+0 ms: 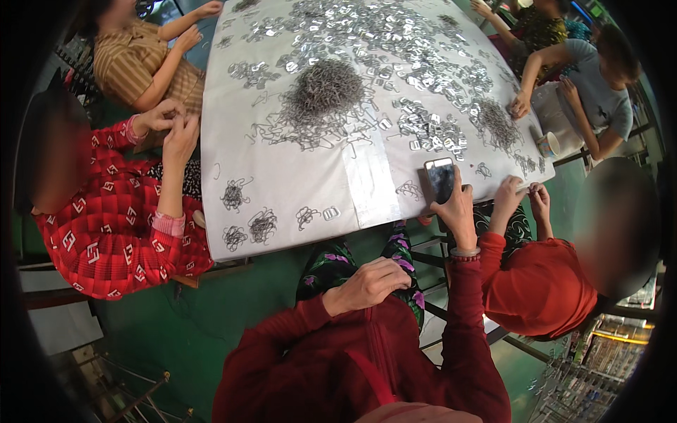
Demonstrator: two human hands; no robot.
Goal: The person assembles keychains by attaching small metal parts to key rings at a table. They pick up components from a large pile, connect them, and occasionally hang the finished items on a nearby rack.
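My right hand point(457, 215) grips a smartphone point(441, 180) at the table's near edge, its dark screen facing up toward me. My left hand point(371, 284) is in front of my body above my lap, its fingers curled closed; whatever may be inside them is hidden. On the white-covered table point(282, 204), a few loose wire pieces point(409, 189) lie just left of the phone. Farther left are a small wire cluster point(305, 217) and a flat metal buckle-like piece point(331, 212).
A tall heap of bent wire pieces point(328, 88) stands mid-table, with many flat metal pieces point(427, 127) spread beyond. A paper cup point(548, 145) is at the right edge. Co-workers sit close on both sides, including one in patterned red point(106, 225) and one in plain red point(539, 282).
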